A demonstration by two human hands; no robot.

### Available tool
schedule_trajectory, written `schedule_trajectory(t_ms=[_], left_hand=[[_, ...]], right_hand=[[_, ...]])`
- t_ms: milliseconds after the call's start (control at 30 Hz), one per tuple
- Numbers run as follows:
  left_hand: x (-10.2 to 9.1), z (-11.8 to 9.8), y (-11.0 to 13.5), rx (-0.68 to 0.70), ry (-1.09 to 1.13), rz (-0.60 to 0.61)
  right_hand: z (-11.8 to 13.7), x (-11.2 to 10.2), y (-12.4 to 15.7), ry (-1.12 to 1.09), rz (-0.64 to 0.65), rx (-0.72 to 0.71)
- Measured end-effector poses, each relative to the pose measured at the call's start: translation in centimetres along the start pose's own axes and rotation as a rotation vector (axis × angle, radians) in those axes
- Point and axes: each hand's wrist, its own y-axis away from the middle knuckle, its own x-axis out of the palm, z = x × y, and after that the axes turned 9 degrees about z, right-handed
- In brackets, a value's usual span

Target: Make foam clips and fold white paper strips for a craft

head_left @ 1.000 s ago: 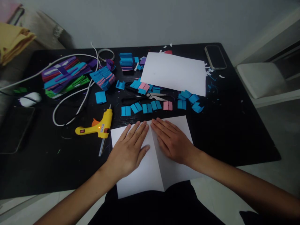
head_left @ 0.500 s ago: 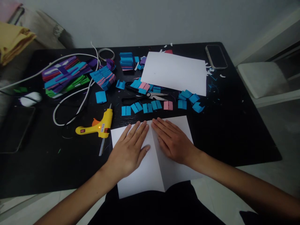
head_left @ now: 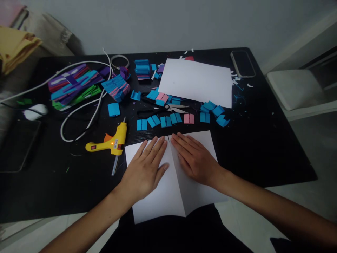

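Observation:
A white sheet of paper [head_left: 163,203] with a crease down its middle lies at the table's front edge, its near edge hanging over. My left hand [head_left: 147,168] rests flat on the left half, fingers stretched out and thumb apart. On the right half lies my right hand [head_left: 196,160], also flat, its fingertips close to the crease. Between the two hands, a small dark gap shows at the top end of the crease. Left of the paper lies a yellow glue gun [head_left: 113,142] with a lit orange light and a glue stick in its back.
Beyond the paper are folded blue and pink paper pieces [head_left: 165,122], scissors [head_left: 176,108] and another white sheet [head_left: 196,80]. A phone [head_left: 242,64] lies at back right. Bundled coloured strips [head_left: 73,84], a white cable [head_left: 63,126] and a white mouse [head_left: 35,111] are at left.
A small gap has opened at the top of the paper's crease, between my fingertips. Both hands stay nearly in the same place.

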Motion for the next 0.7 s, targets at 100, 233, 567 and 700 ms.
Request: schedule_trajectory(t_ms=[100,233,567,700], left_hand=[[0.1,0.0,0.0,-0.008,0.002,0.0],[0.1,0.1,0.1,-0.006,0.019,0.008],[-0.2,0.3,-0.3,-0.009,-0.001,0.012],[-0.7,0.8,-1.5,0.002,-0.022,-0.008]], right_hand=[[0.0,0.0,0.1,0.001,0.007,0.006],[-0.1,-0.2,0.2,-0.003,0.001,0.003],[-0.4,-0.4,0.0,-0.005,0.001,0.017],[-0.1,-1.2,0.0,0.022,0.027,0.041]])
